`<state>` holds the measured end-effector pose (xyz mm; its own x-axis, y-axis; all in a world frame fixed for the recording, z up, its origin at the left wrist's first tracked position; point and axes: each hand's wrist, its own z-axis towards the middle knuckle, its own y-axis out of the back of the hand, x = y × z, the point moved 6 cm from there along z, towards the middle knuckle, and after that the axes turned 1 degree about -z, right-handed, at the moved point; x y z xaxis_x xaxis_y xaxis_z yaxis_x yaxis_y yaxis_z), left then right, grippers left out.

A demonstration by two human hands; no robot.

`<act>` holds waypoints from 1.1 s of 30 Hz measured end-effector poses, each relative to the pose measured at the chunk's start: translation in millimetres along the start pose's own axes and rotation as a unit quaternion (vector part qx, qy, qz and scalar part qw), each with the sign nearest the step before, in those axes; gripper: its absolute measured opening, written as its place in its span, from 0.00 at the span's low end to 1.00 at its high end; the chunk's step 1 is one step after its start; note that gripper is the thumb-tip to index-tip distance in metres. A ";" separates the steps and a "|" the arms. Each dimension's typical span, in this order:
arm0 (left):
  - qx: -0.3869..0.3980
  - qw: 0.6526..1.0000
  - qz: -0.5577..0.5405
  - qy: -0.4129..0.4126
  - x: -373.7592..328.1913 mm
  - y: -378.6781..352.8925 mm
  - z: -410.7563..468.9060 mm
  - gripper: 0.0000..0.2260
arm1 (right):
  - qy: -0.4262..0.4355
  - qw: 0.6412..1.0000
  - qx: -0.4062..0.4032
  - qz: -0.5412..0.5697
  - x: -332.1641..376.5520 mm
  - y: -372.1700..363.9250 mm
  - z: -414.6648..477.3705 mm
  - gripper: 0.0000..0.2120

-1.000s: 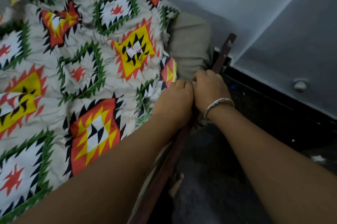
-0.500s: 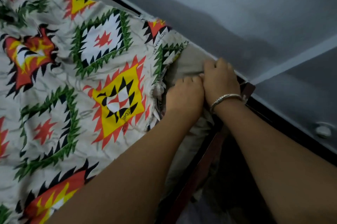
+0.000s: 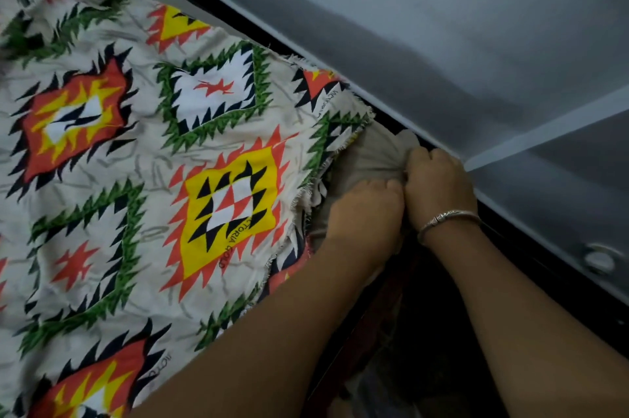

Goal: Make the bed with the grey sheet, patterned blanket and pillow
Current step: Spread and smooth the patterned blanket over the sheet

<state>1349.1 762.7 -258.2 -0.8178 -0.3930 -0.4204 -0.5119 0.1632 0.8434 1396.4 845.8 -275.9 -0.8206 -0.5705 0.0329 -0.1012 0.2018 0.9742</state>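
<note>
The patterned blanket (image 3: 143,186), cream with orange, yellow and green diamonds, covers the bed across the left of the view. At the bed's far right corner a bunched corner of the grey sheet (image 3: 374,152) shows beyond the blanket's frayed edge. My right hand (image 3: 439,186), with a silver bangle on the wrist, is closed on that bunched grey cloth. My left hand (image 3: 364,213) lies right beside it, fingers curled down into the same grey sheet at the mattress edge. No pillow is in view.
A grey wall (image 3: 442,26) runs close behind the bed's corner, with a dark gap (image 3: 340,77) along it. A dark wooden bed frame (image 3: 381,308) and dark floor lie below my hands. A round white fitting (image 3: 599,259) sits on the wall at right.
Both hands have travelled along the bed's side edge to its far corner by the wall. The right hand now grips a bunched corner of the grey sheet.
</note>
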 end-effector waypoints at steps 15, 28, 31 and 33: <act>-0.043 0.997 -0.024 0.061 -2.4 20.7 61.0 0.08 | 0.041 0.996 -0.011 0.075 -6.3 23.9 35.4 0.06; -0.137 0.989 -0.043 -0.044 -9.6 40.6 54.8 0.07 | 0.004 0.998 0.014 0.053 -14.7 26.7 39.9 0.08; -0.224 0.973 -0.052 -0.038 5.1 68.9 56.2 0.07 | 0.029 0.995 -0.025 0.090 5.2 52.1 52.1 0.10; -0.245 0.967 -0.065 -0.026 20.6 84.5 58.8 0.08 | 0.069 0.993 -0.037 0.092 30.0 62.7 64.5 0.07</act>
<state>1273.6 821.6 -215.3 -0.7733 -0.3339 -0.5390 -0.4359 -0.3373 0.8344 1329.2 892.6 -228.2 -0.7365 -0.6334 0.2374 0.0890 0.2571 0.9623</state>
